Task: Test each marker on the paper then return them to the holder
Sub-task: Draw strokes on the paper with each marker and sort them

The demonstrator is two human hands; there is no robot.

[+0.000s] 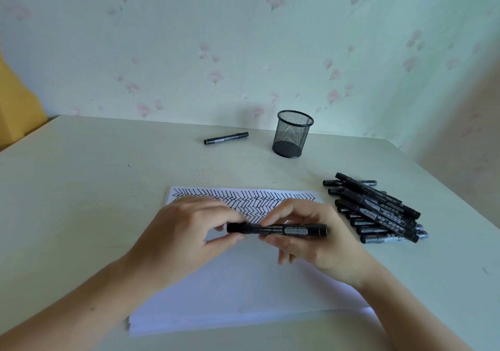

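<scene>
A black marker (281, 230) lies level in the air above the paper, capped at both ends. My left hand (186, 231) pinches its left cap between thumb and fingers. My right hand (303, 229) grips the barrel around its middle. Under both hands lies a stack of white paper (243, 291), with rows of black zigzag strokes across its far end. The black mesh holder (292, 134) stands empty at the back of the table. A pile of several black markers (376, 212) lies to the right of the paper.
One single black marker (226, 138) lies on its side to the left of the holder, near the wall. The pale table (81, 201) ends at a right edge close behind the pile. A yellow object (16, 107) stands at the far left.
</scene>
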